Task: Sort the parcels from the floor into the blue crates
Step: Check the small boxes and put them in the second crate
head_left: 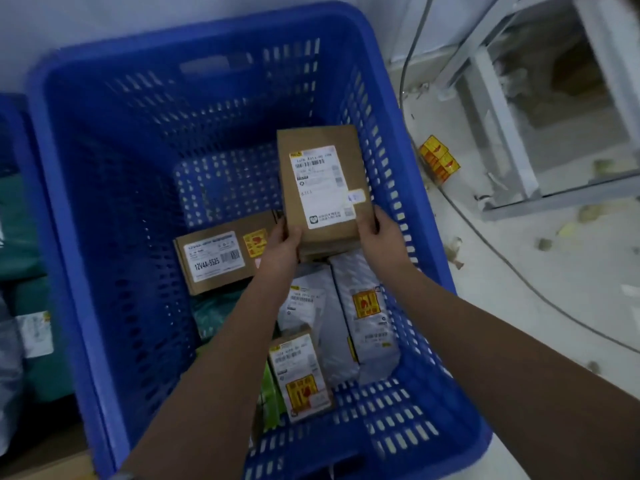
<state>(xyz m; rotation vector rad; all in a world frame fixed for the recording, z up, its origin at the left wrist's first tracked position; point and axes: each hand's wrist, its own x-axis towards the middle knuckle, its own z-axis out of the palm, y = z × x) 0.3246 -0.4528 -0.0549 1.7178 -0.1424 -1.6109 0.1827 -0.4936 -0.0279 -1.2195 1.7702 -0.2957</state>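
— Blue plastic first: what is the biggest thing?
— One large blue crate with slotted walls, filling most of the view, on a pale floor. The edge of a second blue crate shows at the left, with green and grey bags inside.

— And the parcels in the big one?
— A flat cardboard box lies at the left of the crate's bottom; its white label reads "12V4A-5525", next to a yellow and red sticker. A grey bag at the right carries a similar yellow and red sticker; its print is too blurred to read. Beside it lies a second grey bag with a white label. Nearest the camera is a small box with a white label and a yellow sticker.

— The hands?
— Both hold a brown box above the other parcels, inside the crate. The left hand pinches its near left corner, the right hand grips its near right corner. Its white label has barcodes, and a line that may read "8313".

— Anything smaller?
— A yellow and red carton on the floor, right of the crate.
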